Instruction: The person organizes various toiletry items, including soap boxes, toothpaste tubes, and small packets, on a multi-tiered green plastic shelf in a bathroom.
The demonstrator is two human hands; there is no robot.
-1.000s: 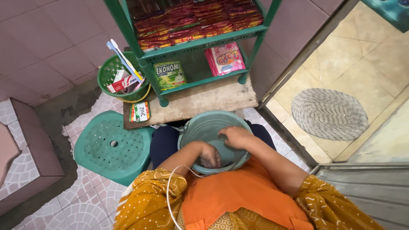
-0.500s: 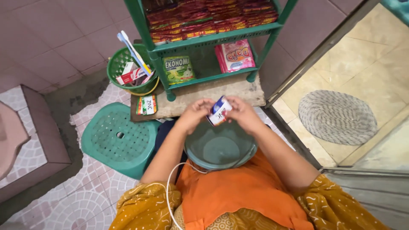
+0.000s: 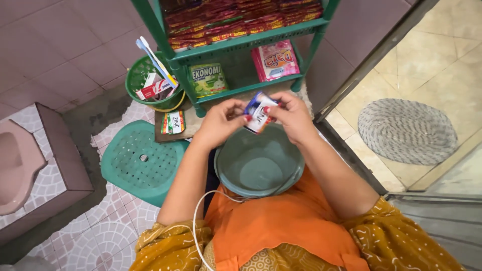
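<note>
A small blue, white and red sachet (image 3: 257, 111) is pinched between both my hands just above the far rim of a teal plastic bucket (image 3: 259, 163) that rests on my lap. My left hand (image 3: 221, 122) grips the sachet's left edge with its fingertips. Its right edge is held by my right hand (image 3: 292, 116). The bucket looks empty inside.
A green plastic rack (image 3: 236, 47) with red sachets, a green packet and a pink packet stands ahead on a worn board. A green basket (image 3: 150, 85) with toothbrushes sits left of it. A teal stool (image 3: 140, 163) is at my left, a squat toilet (image 3: 17, 163) far left, a round mat (image 3: 406, 131) beyond the doorway.
A second ago both hands were down inside the bucket. They came up holding the sachet, and now hold it slightly higher and farther from me over the rim.
</note>
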